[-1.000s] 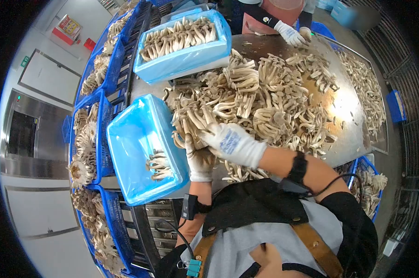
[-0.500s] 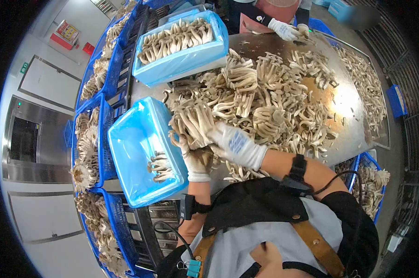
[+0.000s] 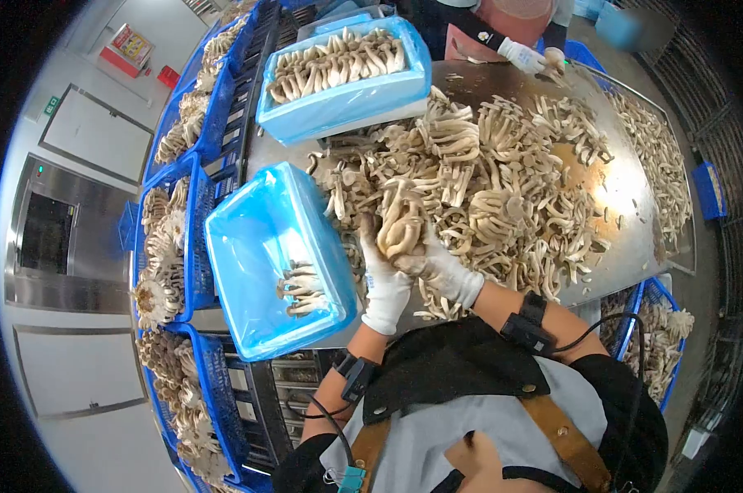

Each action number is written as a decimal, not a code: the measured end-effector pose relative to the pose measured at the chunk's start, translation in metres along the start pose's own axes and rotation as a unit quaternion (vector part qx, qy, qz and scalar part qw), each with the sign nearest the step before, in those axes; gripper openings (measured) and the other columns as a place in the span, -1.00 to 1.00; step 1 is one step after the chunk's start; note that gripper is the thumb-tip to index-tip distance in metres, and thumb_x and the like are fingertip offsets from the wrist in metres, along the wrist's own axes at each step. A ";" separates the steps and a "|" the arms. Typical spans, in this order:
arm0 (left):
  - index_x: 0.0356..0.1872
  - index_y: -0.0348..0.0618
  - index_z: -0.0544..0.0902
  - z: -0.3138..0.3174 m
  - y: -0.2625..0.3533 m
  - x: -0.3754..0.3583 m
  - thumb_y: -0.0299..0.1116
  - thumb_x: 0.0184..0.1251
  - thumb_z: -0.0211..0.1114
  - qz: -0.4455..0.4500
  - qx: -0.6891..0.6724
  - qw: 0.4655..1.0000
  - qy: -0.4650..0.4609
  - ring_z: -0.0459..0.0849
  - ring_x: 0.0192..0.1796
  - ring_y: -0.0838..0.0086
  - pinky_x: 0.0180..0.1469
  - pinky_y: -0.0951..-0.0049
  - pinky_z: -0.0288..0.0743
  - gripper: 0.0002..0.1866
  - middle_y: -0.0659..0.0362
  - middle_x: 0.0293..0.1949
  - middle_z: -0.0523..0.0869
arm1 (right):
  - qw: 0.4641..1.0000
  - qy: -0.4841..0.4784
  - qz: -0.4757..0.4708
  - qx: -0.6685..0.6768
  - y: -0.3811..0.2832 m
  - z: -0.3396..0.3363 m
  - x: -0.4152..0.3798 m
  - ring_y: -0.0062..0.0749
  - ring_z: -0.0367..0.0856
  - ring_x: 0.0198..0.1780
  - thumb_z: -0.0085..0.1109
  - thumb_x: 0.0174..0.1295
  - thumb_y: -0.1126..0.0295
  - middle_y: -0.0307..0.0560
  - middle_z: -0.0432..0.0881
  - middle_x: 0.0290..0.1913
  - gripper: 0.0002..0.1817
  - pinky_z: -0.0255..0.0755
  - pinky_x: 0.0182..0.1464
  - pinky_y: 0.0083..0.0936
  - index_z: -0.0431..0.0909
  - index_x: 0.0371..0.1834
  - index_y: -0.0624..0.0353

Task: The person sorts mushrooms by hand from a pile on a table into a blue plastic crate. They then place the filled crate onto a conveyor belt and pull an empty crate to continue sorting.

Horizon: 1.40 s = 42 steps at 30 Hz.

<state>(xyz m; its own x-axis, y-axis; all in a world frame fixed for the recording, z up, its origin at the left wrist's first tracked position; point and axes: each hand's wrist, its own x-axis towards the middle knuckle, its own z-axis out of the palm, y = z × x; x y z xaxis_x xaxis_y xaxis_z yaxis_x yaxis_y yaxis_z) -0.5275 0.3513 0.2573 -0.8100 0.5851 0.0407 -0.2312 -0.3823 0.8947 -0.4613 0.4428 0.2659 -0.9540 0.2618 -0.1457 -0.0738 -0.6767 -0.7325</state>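
Note:
Both of my hands wear white gloves and hold one bunch of mushrooms [image 3: 402,223] between them, over the near part of the metal table. My left hand [image 3: 381,275] has its fingers around the bunch's left side. From the right, my right hand [image 3: 443,267] grips its lower end. Just left of my hands is a blue-lined box [image 3: 248,246] with a few mushrooms [image 3: 303,287] lying at its right side. A large loose pile of mushrooms [image 3: 499,197] spreads behind and to the right of my hands.
A second blue-lined box [image 3: 347,105], holding rows of mushrooms, stands at the back left. Blue crates [image 3: 200,238] of mushroom clusters line the left side. Across the metal table [image 3: 634,238], another person's gloved hands [image 3: 523,57] handle mushrooms. More crates [image 3: 675,329] stand at right.
Both hands have moved right, away from the box, and the bunch is now upright between them. The view has shifted slightly, so the boxes appear farther right.

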 end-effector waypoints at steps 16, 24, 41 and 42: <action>0.46 -0.17 0.15 -0.110 0.112 -0.007 -0.36 0.30 0.37 -0.105 0.020 0.992 -0.073 0.45 0.27 0.46 0.34 0.35 0.34 -0.23 0.14 0.27 0.45 | 0.728 0.013 -0.223 -0.648 0.045 0.086 0.053 0.27 0.08 0.47 0.53 -0.19 0.02 0.37 0.09 0.44 0.24 0.04 0.50 -0.07 -0.03 0.52 0.28; 0.47 -0.17 0.20 -0.160 0.103 -0.004 -0.24 0.55 0.06 -0.099 -0.037 0.985 -0.136 0.45 0.30 0.41 0.35 0.32 0.34 -0.44 0.14 0.30 0.45 | 0.859 0.036 -0.171 -0.481 0.055 0.111 0.059 -0.05 0.08 0.52 0.50 -0.07 -0.08 0.19 0.08 0.47 0.29 -0.01 0.53 -0.16 -0.17 0.58 0.25; 0.26 -0.27 0.41 -0.220 0.134 0.023 -0.38 0.45 0.18 -0.213 -0.254 0.936 -0.116 0.66 0.03 0.46 0.15 0.35 0.57 -0.58 0.14 0.05 0.63 | 0.994 0.045 -0.014 -0.096 0.060 0.123 0.091 -0.53 0.60 -0.01 0.36 0.12 0.58 -0.17 0.40 0.32 0.03 0.57 -0.17 -0.66 -0.10 0.59 -0.07; 0.25 -0.26 0.41 -0.221 0.141 0.024 -0.37 0.46 0.20 -0.203 -0.259 0.937 -0.113 0.66 0.03 0.46 0.15 0.35 0.58 -0.59 0.14 0.06 0.63 | 0.994 0.035 -0.018 -0.098 0.063 0.129 0.098 -0.55 0.59 -0.01 0.35 0.11 0.60 -0.17 0.39 0.33 0.04 0.56 -0.19 -0.69 -0.11 0.60 -0.07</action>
<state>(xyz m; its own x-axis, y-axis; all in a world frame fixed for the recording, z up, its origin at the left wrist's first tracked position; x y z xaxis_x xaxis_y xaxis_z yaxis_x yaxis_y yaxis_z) -0.6989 0.1535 0.2865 -0.4770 0.8718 -0.1118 -0.7745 -0.3568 0.5224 -0.5965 0.3370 0.2911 -0.9291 0.3344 -0.1578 -0.0426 -0.5207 -0.8527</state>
